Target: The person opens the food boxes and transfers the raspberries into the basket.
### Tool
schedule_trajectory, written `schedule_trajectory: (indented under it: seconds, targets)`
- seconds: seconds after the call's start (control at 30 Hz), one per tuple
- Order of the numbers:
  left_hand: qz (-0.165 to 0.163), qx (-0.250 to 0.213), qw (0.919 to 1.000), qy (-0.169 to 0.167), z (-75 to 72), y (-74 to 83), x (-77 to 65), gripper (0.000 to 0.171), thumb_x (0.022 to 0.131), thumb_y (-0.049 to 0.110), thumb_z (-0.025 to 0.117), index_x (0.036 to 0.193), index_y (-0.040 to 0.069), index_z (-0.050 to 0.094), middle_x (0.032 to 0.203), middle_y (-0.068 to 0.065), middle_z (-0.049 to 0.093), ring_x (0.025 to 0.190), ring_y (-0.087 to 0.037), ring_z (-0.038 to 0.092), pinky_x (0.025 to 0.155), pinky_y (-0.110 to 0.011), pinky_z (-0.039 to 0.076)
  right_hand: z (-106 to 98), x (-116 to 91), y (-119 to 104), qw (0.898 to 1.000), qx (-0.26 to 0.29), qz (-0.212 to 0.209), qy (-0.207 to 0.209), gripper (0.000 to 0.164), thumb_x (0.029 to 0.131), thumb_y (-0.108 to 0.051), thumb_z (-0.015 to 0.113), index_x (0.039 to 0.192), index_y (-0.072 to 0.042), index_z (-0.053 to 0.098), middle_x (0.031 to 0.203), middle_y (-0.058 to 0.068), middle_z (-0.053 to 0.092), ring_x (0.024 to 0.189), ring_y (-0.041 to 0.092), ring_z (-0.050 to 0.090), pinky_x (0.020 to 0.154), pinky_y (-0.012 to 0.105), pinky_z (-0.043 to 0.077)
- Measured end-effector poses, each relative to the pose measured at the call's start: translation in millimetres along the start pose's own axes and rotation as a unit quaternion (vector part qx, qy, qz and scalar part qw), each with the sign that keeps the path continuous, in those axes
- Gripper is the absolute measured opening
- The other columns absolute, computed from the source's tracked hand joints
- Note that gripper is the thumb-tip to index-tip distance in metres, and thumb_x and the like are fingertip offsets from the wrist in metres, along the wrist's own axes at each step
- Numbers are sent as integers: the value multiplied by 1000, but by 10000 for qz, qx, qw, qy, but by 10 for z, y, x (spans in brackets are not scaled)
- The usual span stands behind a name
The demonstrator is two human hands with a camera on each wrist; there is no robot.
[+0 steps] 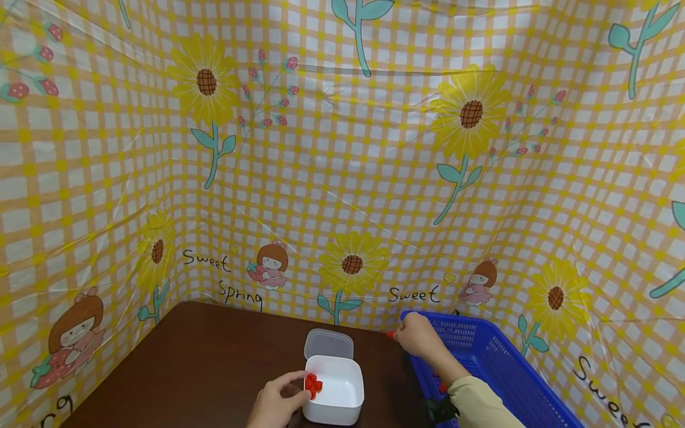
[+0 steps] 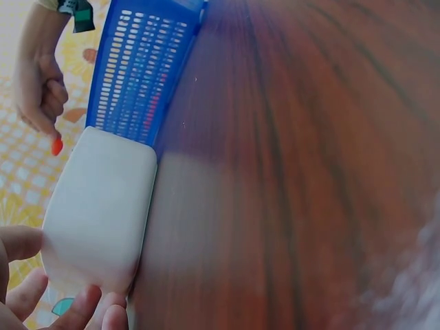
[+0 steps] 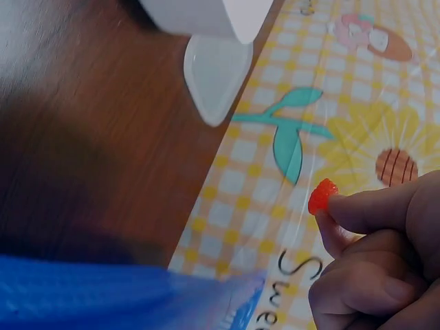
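A small square white container (image 1: 337, 411) stands uncovered on the table, with several red pieces (image 1: 313, 386) at its left inner side. At that side my left hand (image 1: 278, 397) holds the container by its wall; the left wrist view shows fingertips against the outer white side (image 2: 103, 199). My right hand (image 1: 419, 336) is raised over the near-left corner of the blue basket. Between thumb and index finger it pinches a small red, bumpy, raspberry-like piece (image 3: 322, 197). The other fingers are curled into the palm.
A translucent lid (image 1: 329, 343) lies just behind the container. The blue perforated basket (image 1: 527, 374) is on the right, with some red pieces (image 1: 443, 386) in it, partly hidden by the right arm. A patterned cloth (image 1: 342, 196) surrounds the dark wooden table (image 1: 214, 356).
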State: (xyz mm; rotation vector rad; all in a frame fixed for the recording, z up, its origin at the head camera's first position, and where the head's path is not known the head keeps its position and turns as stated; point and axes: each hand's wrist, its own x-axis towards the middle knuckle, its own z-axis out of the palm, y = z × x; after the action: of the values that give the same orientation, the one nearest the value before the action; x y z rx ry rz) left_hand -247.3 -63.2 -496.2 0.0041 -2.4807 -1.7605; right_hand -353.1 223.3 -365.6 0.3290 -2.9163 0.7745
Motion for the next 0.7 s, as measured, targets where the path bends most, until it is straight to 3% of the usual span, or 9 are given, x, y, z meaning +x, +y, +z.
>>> schedule_trajectory:
  seconds: [0.23,0.5,0.7]
  targets:
    - [35,52,10000,27,-2,-3,-2,41,86,30,76,124,14,71,87,0,69,80,-18,60,67,-35,47,-155,11,212,9996,-168,221,-49,51,88,-2,62,49,-18,34,48,-9,22,45,8,18,44,23,22]
    - [-23,104,9999,-3,-12,16,-13,40,87,29,75,124,13,71,89,-1,69,81,-19,61,68,-37,47,-304,29,495,9985,-326,439,-81,40,81,3,56,54,-17,34,52,-7,23,47,8,19,45,24,23]
    - [-36,104,9999,-56,-15,26,-33,40,88,26,73,125,12,70,89,-2,70,81,-20,61,67,-38,48,-378,7,661,9970,-585,486,-131,20,78,5,55,71,-8,41,65,1,33,56,17,37,53,30,33]
